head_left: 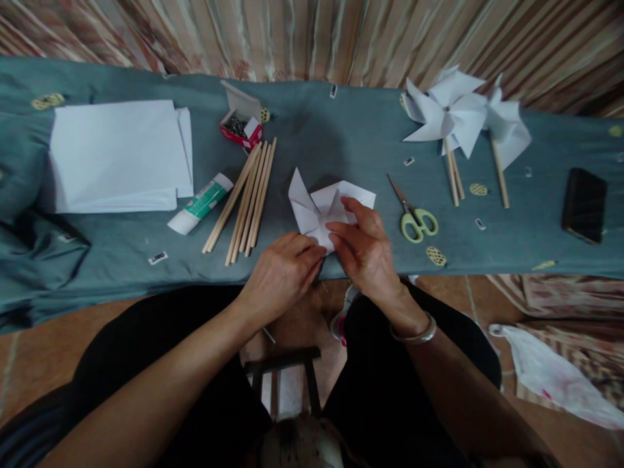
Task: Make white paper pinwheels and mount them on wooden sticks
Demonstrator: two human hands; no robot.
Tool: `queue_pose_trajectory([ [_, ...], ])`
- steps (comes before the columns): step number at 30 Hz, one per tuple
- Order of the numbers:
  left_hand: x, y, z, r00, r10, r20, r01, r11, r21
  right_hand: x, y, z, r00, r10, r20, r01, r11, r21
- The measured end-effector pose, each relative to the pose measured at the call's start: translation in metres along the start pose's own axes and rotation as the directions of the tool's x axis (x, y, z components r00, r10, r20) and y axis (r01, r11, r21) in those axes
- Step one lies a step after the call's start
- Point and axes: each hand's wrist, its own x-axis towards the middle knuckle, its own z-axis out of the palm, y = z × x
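A white paper pinwheel, with some of its corners folded up, lies at the table's front edge between my hands. My left hand pinches its near edge, thumb and fingers pressed together. My right hand, wearing a bracelet at the wrist, is curled over the right side of the paper, thumb and fingertips on its folds. Just to the right lie scissors with green handles. Several wooden sticks lie side by side to the left of the paper.
A green-and-white tube and a stack of white paper lie left. An open red box of small metal pieces stands behind the sticks. Finished pinwheels on sticks lie back right, a black phone far right. A curtain hangs behind.
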Motion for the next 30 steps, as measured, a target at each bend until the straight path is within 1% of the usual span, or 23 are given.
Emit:
queue_pose_trajectory([
  [7,0.0,0.0,0.001,1.0,0.003,0.011,-0.003,1.0,0.007,-0.002,-0.001,0.005,0.998,-0.031,0.052,0.033,0.999,-0.032],
  [11,0.0,-0.001,0.001,1.0,0.011,0.007,-0.011,1.0,0.014,-0.008,-0.001,0.011,0.995,-0.068,0.073,0.078,0.987,-0.143],
  [15,0.0,-0.001,0.002,1.0,0.01,0.007,-0.01,1.0,0.026,-0.014,0.0,0.018,0.992,-0.114,0.054,0.125,0.955,-0.27],
  [18,0.001,-0.001,0.002,1.0,0.014,0.002,-0.014,0.999,0.031,-0.017,0.001,0.022,0.985,-0.16,0.064,0.173,0.932,-0.319],
  [22,0.001,-0.001,0.002,1.0,0.02,0.005,-0.021,0.999,0.026,-0.02,0.0,0.025,0.982,-0.168,0.092,0.19,0.919,-0.345],
  [25,0.001,-0.001,0.001,1.0,0.02,0.017,-0.021,1.0,0.023,-0.023,-0.001,0.025,0.984,-0.151,0.1,0.176,0.925,-0.336],
  [30,0.002,-0.001,0.0,0.999,0.012,0.052,-0.014,0.999,0.04,-0.022,-0.001,0.026,0.981,-0.165,0.101,0.189,0.93,-0.316],
])
